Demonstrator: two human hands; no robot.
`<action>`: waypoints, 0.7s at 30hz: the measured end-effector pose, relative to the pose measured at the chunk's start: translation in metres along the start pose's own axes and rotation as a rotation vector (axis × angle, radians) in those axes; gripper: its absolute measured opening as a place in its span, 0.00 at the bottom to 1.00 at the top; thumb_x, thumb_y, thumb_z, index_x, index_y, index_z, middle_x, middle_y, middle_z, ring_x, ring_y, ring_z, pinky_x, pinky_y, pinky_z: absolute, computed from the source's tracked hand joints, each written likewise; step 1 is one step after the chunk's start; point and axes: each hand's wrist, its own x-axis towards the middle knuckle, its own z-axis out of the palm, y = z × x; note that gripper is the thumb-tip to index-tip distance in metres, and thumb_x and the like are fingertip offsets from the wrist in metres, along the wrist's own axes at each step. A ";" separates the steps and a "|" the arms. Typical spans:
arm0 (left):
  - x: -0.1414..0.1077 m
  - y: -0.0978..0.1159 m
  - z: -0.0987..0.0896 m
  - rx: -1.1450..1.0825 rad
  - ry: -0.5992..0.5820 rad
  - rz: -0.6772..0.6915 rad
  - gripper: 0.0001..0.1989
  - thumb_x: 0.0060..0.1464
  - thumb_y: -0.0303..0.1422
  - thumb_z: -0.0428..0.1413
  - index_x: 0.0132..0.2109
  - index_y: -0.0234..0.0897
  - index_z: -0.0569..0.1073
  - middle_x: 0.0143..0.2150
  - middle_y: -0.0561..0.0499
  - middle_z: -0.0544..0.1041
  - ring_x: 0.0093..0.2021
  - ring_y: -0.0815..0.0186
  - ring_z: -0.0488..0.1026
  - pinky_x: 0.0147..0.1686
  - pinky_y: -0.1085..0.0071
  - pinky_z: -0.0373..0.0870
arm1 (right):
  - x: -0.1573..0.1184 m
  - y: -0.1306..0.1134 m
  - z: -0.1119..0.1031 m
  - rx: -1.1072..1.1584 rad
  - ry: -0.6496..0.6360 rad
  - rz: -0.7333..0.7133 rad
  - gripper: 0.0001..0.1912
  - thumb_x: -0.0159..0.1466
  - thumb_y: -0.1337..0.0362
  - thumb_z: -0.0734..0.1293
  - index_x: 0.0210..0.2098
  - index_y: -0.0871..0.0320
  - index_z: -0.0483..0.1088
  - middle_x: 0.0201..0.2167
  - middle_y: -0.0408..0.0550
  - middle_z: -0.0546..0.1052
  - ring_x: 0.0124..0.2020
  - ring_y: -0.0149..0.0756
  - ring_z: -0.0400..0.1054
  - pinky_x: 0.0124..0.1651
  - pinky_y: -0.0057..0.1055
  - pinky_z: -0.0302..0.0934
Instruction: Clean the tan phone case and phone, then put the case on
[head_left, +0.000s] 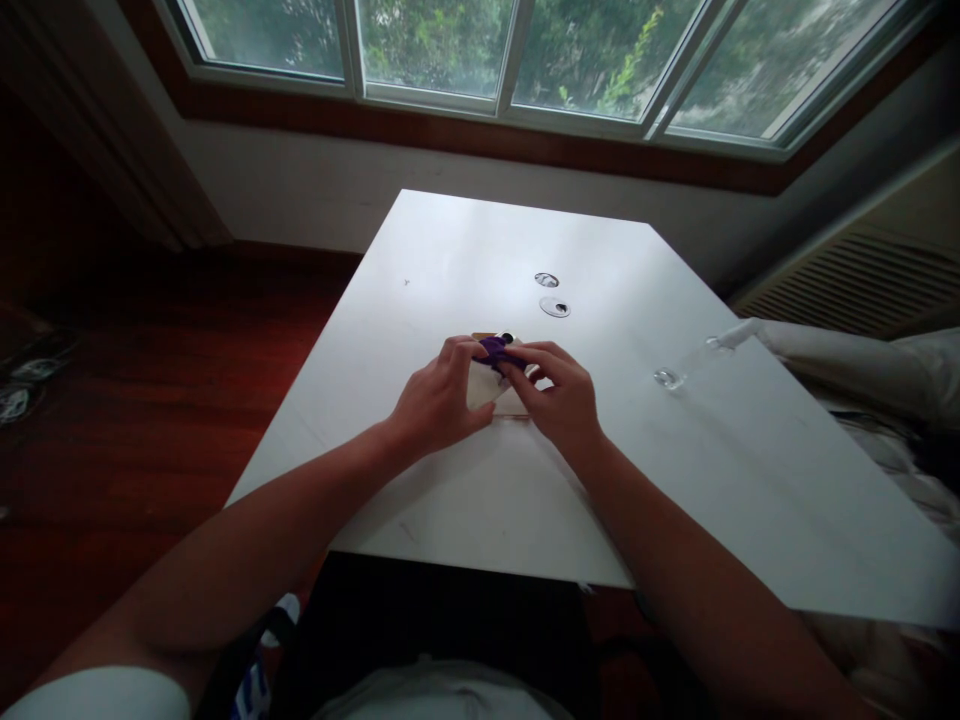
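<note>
A small purple piece (495, 350), soft-looking like cloth or ribbon, lies between my hands above the white table (450, 510). My right hand (561, 395) pinches its right side between thumb and fingers. With curled fingers at the purple piece's left end and the thumb lower down, my left hand (439, 398) grips around a cream, flat-sided object (481, 386) like a small box or card. Just behind the purple piece shows a small white-and-black round part (506, 337). Fingers cover much of both held things, so their exact kind is unclear.
Two flat oval pieces (555, 307) lie beyond my hands. To the right rests a clear, shiny object (667, 378), near pale fabric (847, 360) at the table's edge. A window (435, 50) spans the wall ahead. Reddish wooden floor (187, 380) lies left.
</note>
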 end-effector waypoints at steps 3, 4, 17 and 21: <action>-0.001 0.000 0.000 0.008 0.002 -0.003 0.33 0.49 0.32 0.64 0.58 0.44 0.57 0.62 0.42 0.66 0.56 0.52 0.73 0.44 0.58 0.77 | 0.002 0.006 -0.001 -0.053 0.086 0.047 0.10 0.67 0.60 0.70 0.46 0.52 0.80 0.44 0.49 0.80 0.39 0.39 0.75 0.34 0.36 0.73; -0.001 0.000 0.000 0.008 0.002 -0.003 0.33 0.49 0.32 0.64 0.58 0.44 0.57 0.62 0.42 0.66 0.56 0.52 0.73 0.44 0.58 0.77 | 0.002 0.006 0.000 -0.054 0.071 0.055 0.10 0.67 0.60 0.70 0.46 0.52 0.80 0.43 0.49 0.80 0.38 0.39 0.75 0.33 0.35 0.72; 0.000 -0.001 0.001 0.018 -0.012 -0.013 0.34 0.50 0.33 0.64 0.60 0.44 0.56 0.62 0.42 0.66 0.55 0.51 0.73 0.44 0.58 0.77 | 0.003 0.015 -0.004 -0.013 -0.103 -0.008 0.11 0.67 0.62 0.69 0.48 0.50 0.79 0.45 0.49 0.80 0.40 0.39 0.76 0.34 0.35 0.71; 0.000 -0.001 0.003 0.029 -0.030 -0.025 0.35 0.49 0.33 0.64 0.60 0.44 0.56 0.62 0.42 0.66 0.55 0.51 0.73 0.43 0.57 0.77 | 0.008 0.028 -0.009 -0.097 -0.013 0.075 0.09 0.66 0.61 0.70 0.46 0.53 0.80 0.41 0.49 0.80 0.38 0.40 0.75 0.30 0.34 0.69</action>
